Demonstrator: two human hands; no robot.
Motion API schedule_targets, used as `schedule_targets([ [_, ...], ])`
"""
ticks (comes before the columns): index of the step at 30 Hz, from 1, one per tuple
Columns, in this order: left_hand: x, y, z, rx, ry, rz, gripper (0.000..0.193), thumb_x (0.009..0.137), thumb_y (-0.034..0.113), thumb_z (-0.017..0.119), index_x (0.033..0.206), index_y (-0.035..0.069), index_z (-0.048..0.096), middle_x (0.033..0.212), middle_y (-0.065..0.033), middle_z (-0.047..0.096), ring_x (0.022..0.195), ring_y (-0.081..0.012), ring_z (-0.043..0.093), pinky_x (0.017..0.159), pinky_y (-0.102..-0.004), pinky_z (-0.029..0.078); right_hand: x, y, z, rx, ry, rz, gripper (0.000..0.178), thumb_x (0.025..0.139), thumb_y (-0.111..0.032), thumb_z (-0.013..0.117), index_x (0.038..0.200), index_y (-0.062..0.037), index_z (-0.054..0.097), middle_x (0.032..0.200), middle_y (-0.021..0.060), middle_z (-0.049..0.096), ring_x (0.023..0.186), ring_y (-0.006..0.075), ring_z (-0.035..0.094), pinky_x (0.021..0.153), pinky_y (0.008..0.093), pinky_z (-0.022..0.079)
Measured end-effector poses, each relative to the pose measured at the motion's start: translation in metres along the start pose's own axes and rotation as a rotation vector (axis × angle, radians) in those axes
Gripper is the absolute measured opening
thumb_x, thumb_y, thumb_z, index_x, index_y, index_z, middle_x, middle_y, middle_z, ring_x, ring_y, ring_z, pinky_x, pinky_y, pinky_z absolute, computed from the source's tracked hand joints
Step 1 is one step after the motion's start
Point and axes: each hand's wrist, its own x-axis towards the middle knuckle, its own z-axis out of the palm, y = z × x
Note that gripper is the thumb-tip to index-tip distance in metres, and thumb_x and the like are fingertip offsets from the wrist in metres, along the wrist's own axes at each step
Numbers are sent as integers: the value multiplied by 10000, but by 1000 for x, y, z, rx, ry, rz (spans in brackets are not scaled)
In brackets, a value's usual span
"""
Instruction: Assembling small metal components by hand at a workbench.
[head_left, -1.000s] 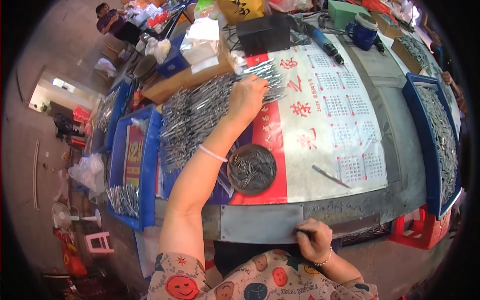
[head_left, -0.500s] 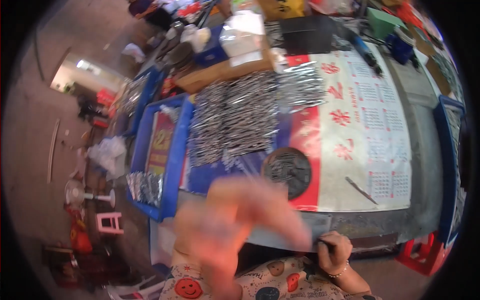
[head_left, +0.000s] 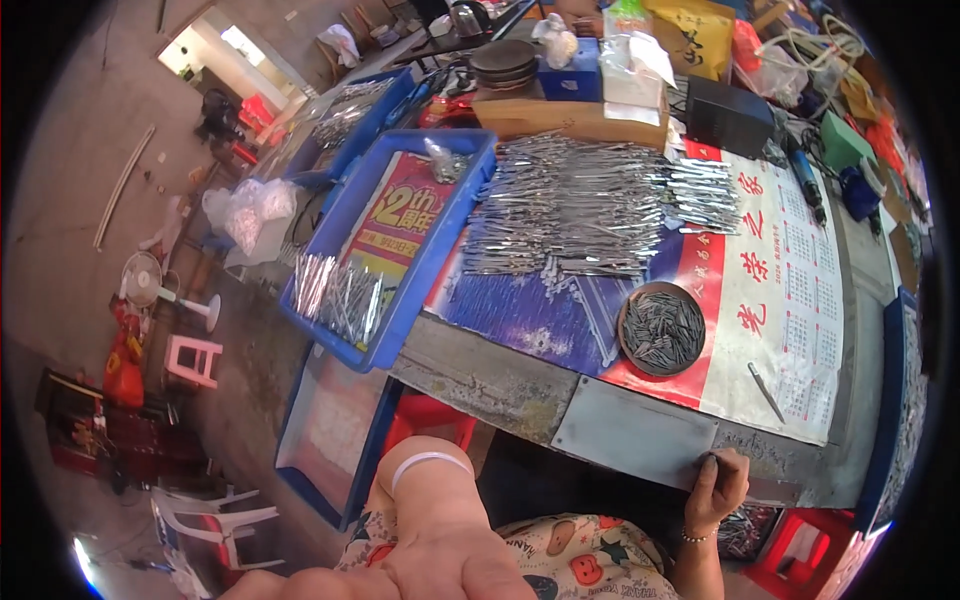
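Note:
My left hand (head_left: 440, 572) is raised close to the camera at the bottom edge, a pale band round its wrist; its fingers are mostly cut off. My right hand (head_left: 722, 477), with a beaded bracelet, rests at the table's front edge with fingers curled and thumb against them; what they hold, if anything, is hidden. Nearby lies a flat grey metal plate (head_left: 632, 428) along the edge. Beyond it stands a round dish (head_left: 690, 362) of small dark metal pins. Rows of thin shiny metal rods (head_left: 570, 205) lie behind. A single thin metal piece (head_left: 766, 391) rests on the calendar sheet (head_left: 800, 330).
A blue tray (head_left: 385, 352) on the left holds more rods and a printed sheet. A cardboard box (head_left: 570, 117), a black box (head_left: 728, 113) and a blue-handled tool (head_left: 808, 185) stand at the back. Another blue bin (head_left: 893, 420) flanks the right side. Red stools (head_left: 810, 550) are below.
My left hand has moved from in front of the table down toward the bottom edge, uncovering the dish and the plate. The view has shifted; my right hand stays at the table edge.

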Motion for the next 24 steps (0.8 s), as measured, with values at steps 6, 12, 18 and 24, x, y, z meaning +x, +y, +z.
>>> schedule_targets([
  [6,-12,26,-15,35,-35,70,440,934,106,482,1345,202,356,1350,35,378,786,-235,647,689,-343,497,-5,1,7,3,-24,64,35,899,-36,522,887,-9,503,749,29,482,611,74,441,540,195,361],
  [12,-28,44,-36,62,-53,113,457,940,139,485,1365,222,340,1350,29,372,822,-246,641,709,-356,483,-6,4,11,-48,-48,-8,33,901,-39,524,898,-10,510,778,21,478,614,72,432,540,190,357],
  [18,-50,58,-58,360,90,175,479,916,117,504,1353,135,308,1329,-57,385,820,-225,611,698,-352,461,-5,-3,15,-82,-71,24,32,898,-33,521,880,-7,513,783,27,493,634,74,433,559,195,362],
  [24,-90,87,-124,1275,495,-86,361,864,8,515,1212,-17,422,1169,-156,510,833,-165,563,713,-288,448,-13,12,6,-207,-55,75,20,870,-17,528,870,3,524,797,56,520,660,112,449,587,232,367],
])
